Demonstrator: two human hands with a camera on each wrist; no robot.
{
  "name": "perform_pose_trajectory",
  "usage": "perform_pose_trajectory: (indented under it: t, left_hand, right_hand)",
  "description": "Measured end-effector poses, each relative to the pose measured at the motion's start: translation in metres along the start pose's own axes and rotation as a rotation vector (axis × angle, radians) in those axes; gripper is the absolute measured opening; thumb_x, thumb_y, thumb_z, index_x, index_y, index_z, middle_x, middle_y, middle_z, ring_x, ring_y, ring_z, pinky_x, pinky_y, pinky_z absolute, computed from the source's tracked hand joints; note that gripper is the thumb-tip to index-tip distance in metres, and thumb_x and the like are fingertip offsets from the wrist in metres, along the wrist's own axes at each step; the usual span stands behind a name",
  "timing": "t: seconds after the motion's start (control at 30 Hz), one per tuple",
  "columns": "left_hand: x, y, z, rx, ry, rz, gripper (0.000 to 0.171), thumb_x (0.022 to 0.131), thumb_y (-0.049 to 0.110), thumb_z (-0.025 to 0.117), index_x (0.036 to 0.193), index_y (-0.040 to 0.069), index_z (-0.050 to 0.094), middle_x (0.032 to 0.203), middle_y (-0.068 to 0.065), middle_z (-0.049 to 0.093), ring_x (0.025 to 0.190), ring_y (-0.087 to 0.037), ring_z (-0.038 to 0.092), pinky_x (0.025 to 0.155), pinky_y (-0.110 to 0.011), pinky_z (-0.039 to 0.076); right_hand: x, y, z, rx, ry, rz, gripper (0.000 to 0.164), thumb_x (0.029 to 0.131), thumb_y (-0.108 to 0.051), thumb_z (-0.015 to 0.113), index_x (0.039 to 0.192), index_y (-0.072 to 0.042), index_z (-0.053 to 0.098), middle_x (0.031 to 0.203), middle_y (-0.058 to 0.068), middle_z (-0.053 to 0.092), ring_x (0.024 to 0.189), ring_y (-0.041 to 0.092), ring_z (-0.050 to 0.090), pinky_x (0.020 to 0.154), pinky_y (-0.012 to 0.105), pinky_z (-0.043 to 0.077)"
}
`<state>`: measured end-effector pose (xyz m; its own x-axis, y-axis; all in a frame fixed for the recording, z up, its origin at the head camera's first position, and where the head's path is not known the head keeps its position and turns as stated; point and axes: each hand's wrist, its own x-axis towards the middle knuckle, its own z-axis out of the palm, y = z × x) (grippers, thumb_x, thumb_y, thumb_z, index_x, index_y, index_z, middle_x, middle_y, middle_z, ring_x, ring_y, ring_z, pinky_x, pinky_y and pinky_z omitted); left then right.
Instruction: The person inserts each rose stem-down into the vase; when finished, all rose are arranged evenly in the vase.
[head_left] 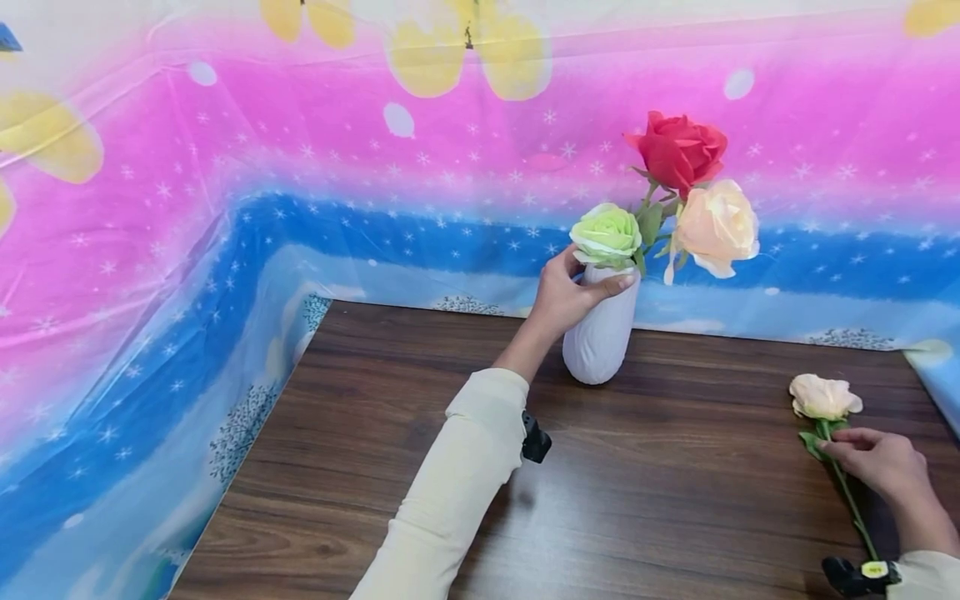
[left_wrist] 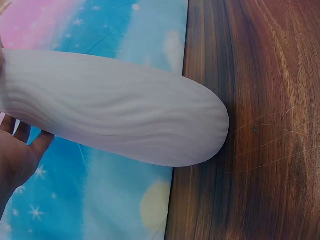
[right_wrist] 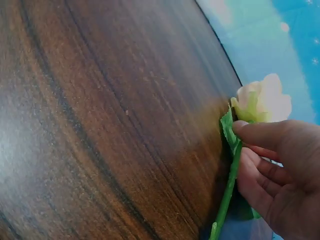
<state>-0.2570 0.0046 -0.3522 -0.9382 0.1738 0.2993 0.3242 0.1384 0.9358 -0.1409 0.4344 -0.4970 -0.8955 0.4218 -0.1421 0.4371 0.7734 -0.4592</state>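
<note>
A white vase (head_left: 600, 342) with a wavy surface stands near the table's back edge. My left hand (head_left: 566, 292) grips it round the neck, the thumb lying across its front. In the vase are a green rose (head_left: 606, 235), a red rose (head_left: 681, 152) and a large peach rose (head_left: 718, 227). The left wrist view shows the vase's body (left_wrist: 125, 110) with fingers at its neck. At the right, my right hand (head_left: 885, 458) pinches the stem of a pale cream rose (head_left: 825, 397) just below its bloom. Its green stem (right_wrist: 231, 185) and leaf show in the right wrist view.
The dark wooden table (head_left: 360, 433) ends at a back edge close behind the vase. A pink and blue patterned cloth (head_left: 420, 200) hangs behind it and along the left side. A small black camera (head_left: 536, 439) sits on the left wrist.
</note>
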Motion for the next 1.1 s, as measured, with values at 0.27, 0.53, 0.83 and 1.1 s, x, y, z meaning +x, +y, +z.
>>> perform_pose_trajectory:
  t: [0.27,0.53,0.83,1.1]
  left_hand:
    - [-0.0003,0.0010,-0.0006,0.004,-0.017,-0.001,0.056,0.085,0.029,0.084,0.135,0.018,0.060,0.134,-0.003,0.067,0.124,-0.017,0.065,0.098,-0.030,0.057]
    - [-0.0002,0.0009,-0.0001,0.005,-0.010,-0.006,0.057,0.085,0.029,0.084,0.135,0.018,0.060,0.134,-0.003,0.067,0.124,-0.017,0.066,0.099,-0.031,0.057]
    - [0.0000,-0.0008,0.0000,-0.003,0.008,0.006,0.055,0.084,0.027,0.085,0.133,0.016,0.062,0.132,-0.004,0.069,0.120,-0.017,0.067,0.095,-0.028,0.057]
    - [0.0000,0.0002,-0.0010,0.006,-0.017,-0.004,0.057,0.085,0.030,0.084,0.134,0.018,0.060,0.133,-0.003,0.067,0.122,-0.017,0.066,0.097,-0.029,0.057]
  right_hand:
    - [-0.0021,-0.0022,0.0013,0.010,0.033,0.011,0.042,0.090,-0.019,0.072,0.117,0.011,0.064,0.086,0.024,0.074,0.103,0.049,0.054,0.083,0.052,0.035]
    - [-0.0022,-0.0041,0.0047,0.037,0.020,0.079,0.040,0.092,-0.018,0.071,0.119,0.011,0.063,0.071,0.016,0.072,0.103,0.049,0.054,0.085,0.055,0.037]
    - [-0.0013,-0.0016,0.0046,0.037,0.030,0.044,0.036,0.092,-0.017,0.069,0.114,0.011,0.065,0.063,0.003,0.069,0.081,0.034,0.056,0.072,0.043,0.035]
    - [-0.0003,-0.0019,0.0045,0.116,0.005,0.078,0.035,0.095,-0.011,0.065,0.118,0.015,0.061,0.060,-0.010,0.062,0.056,0.005,0.052,0.055,0.028,0.043]
